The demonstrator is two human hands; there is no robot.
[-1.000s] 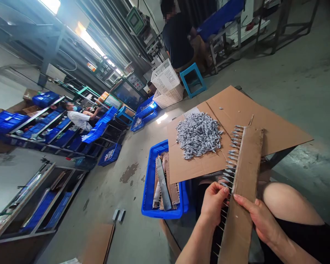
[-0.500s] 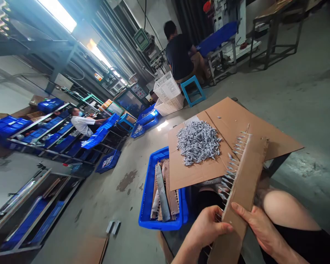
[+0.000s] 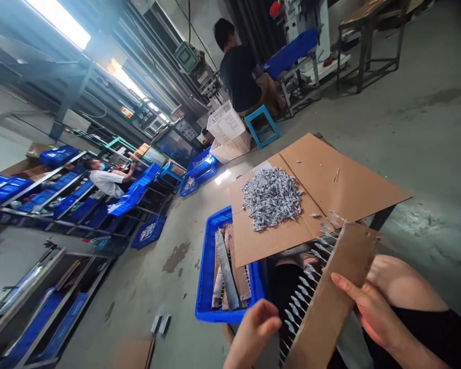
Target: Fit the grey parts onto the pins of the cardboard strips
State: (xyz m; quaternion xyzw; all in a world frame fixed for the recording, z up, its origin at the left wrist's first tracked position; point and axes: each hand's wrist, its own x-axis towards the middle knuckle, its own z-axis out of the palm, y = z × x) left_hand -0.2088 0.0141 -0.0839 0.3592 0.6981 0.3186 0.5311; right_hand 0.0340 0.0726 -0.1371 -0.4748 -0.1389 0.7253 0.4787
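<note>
My right hand [image 3: 372, 312] grips a long cardboard strip [image 3: 332, 302] from its right side, thumb across the face. Thin pins stick out along the strip's left edge, and several small grey spindle-shaped pieces [image 3: 300, 296] sit on their ends. Left of that row is my left hand [image 3: 255, 325], its fingers curled into a pinch and apart from the strip; whatever may be between the fingertips is hidden. Beyond the strip, a heap of similar grey pieces [image 3: 271, 199] lies on a flat cardboard sheet [image 3: 349, 177].
A blue crate [image 3: 202, 287] stands left of the cardboard-topped table, holding pinned cardboard strips and a grey strip [image 3: 226, 269]. White baskets [image 3: 228, 128] and a blue stool [image 3: 263, 127] are farther back. Two people [image 3: 240, 77] sit at machines. A rack with blue bins fills the left.
My left hand has come away from the strip, moving left and down. The strip has shifted lower in my right hand. A thin stick on the cardboard sheet now shows.
</note>
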